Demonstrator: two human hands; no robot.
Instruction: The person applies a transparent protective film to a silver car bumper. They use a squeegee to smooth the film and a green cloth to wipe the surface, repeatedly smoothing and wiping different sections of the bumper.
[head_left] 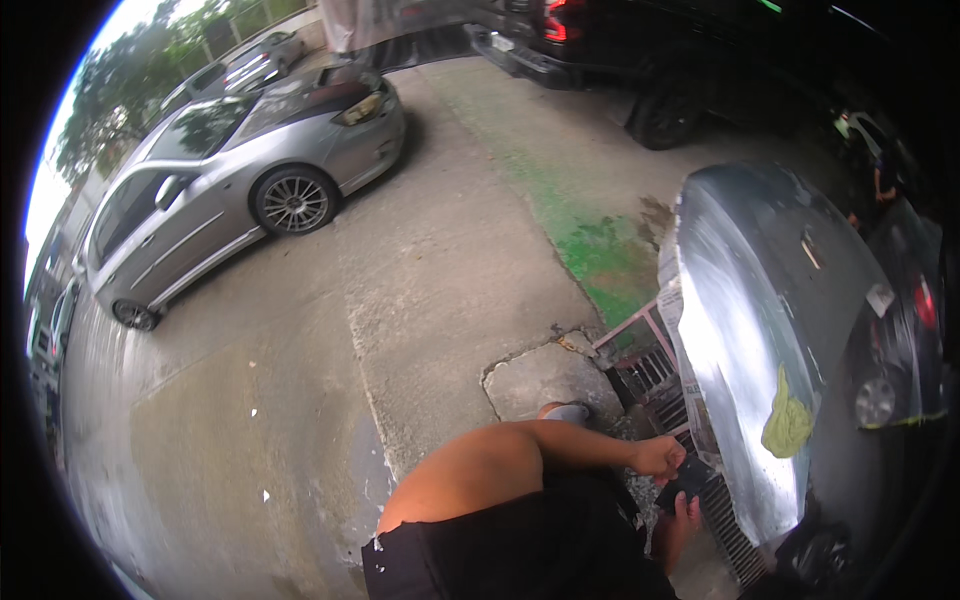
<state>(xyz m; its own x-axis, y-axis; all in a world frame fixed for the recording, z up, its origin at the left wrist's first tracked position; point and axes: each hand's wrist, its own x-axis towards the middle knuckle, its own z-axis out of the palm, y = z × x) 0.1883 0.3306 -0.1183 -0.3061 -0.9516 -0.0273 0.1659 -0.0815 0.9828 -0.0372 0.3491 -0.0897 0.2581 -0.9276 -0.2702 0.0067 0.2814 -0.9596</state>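
Note:
My left arm reaches across to the right, and my left hand [659, 457] pinches the upper edge of a small, thin dark sheet [688, 479]. Just below it, my right hand [686, 512] grips the same sheet from the lower side. Its exact kind is too small to make out. Both hands are beside a large, curved silver car body panel [735, 330], apart from its near edge. A crumpled yellow-green cloth [788, 418] lies on the panel's surface.
Metal drain grating [735, 530] runs under the panel, which has newspaper [690, 365] along its edge. A pinkish metal frame [635, 325] stands beside it. A silver car [210, 190] is parked at left, a dark pickup [640, 60] behind, and a plastic-covered car [895, 330] at right.

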